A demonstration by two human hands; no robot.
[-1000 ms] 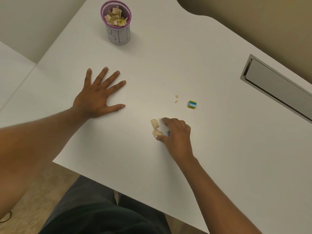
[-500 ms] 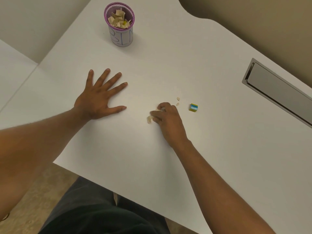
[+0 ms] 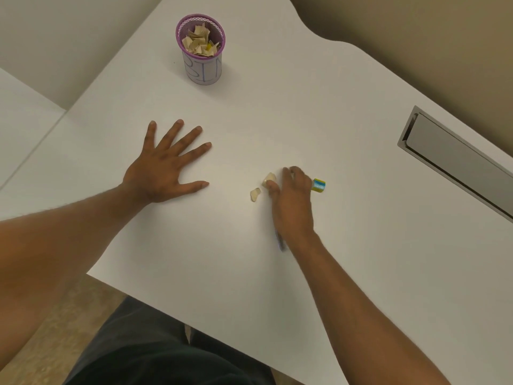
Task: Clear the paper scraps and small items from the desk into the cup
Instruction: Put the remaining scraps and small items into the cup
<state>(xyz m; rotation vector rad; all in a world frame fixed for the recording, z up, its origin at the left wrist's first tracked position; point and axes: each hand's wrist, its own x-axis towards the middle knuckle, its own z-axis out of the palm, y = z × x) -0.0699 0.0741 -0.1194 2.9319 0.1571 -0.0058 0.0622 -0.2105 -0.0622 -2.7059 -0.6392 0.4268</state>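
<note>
A purple-rimmed mesh cup (image 3: 202, 65) with a white label stands at the far side of the white desk (image 3: 277, 112), part filled with tan paper scraps. My left hand (image 3: 163, 168) lies flat on the desk with fingers spread, holding nothing. My right hand (image 3: 291, 198) rests curled on the desk, its thumb and forefinger closed on a tan paper scrap (image 3: 269, 178). A second scrap (image 3: 254, 194) lies loose just left of the thumb. A small yellow and blue block (image 3: 319, 185) sits right beside the knuckles. A thin blue item (image 3: 280, 241) shows under the wrist.
A grey metal cable hatch (image 3: 455, 159) is set into the desk at the right. The desk's near edge runs diagonally above my dark-clothed lap (image 3: 166, 354). A second white surface (image 3: 22, 126) adjoins on the left.
My right hand slid away from me and rightward across the desk to beside the block, covering two tiny scraps. One scrap was left behind. My left hand stayed flat.
</note>
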